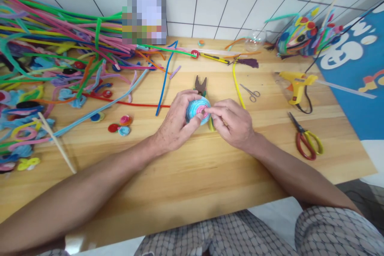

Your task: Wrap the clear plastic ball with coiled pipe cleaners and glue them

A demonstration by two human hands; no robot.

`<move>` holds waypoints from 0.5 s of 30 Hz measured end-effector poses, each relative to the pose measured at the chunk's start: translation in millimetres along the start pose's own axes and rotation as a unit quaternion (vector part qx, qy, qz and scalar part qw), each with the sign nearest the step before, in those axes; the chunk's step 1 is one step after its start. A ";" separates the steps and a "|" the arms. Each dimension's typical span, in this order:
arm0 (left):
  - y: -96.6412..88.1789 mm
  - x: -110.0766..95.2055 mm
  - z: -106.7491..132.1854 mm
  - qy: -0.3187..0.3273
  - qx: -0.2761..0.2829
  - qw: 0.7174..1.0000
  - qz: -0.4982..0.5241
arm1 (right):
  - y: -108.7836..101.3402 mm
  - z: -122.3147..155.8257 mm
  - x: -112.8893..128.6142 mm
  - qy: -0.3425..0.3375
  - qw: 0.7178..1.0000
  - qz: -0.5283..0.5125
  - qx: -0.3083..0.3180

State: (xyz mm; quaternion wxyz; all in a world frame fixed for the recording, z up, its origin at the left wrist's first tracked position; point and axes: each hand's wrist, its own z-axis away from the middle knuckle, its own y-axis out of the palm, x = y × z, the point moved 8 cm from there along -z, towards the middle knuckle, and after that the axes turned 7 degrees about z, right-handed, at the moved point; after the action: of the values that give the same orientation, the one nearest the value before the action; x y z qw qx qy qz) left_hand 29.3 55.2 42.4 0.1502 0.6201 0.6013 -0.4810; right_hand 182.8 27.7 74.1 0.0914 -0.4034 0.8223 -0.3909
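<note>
Wooden tabletop [186, 180]; left fingers [189, 97] hold blue-pink coil [196, 106], right fingers [218, 111] touching

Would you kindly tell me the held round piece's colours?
The round piece is light blue around pink; head view.

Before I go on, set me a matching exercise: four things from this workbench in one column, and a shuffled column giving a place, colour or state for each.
Things
1. Coiled disc
2. Glue gun
3. Pliers
4. Large scissors

Descriptions
A. Jaws apart, just beyond the hands
B. One red handle, one yellow
C. Held in the left hand, with the right hand at its pink centre
D. Yellow, with a clear stick jutting from its rear

Pairs: 1-C, 2-D, 3-A, 4-B
</note>
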 end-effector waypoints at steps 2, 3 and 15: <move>0.1 0.1 -0.2 -0.001 0.001 1.000 0.004 | 0.7 -0.1 -0.2 0.002 1.000 0.000 0.004; 0.0 0.0 -0.4 -0.001 0.001 1.000 0.006 | 0.9 -0.1 -0.3 0.002 1.000 0.002 0.007; 0.2 1.3 -1.1 0.003 0.002 1.000 0.030 | 1.4 0.3 -2.2 0.011 1.000 0.007 0.016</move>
State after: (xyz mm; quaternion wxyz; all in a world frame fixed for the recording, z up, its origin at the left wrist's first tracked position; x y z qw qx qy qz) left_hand 29.7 56.8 41.8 0.1619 0.6392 0.5822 -0.4757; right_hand 183.6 29.6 72.6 0.0910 -0.3917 0.8198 -0.4076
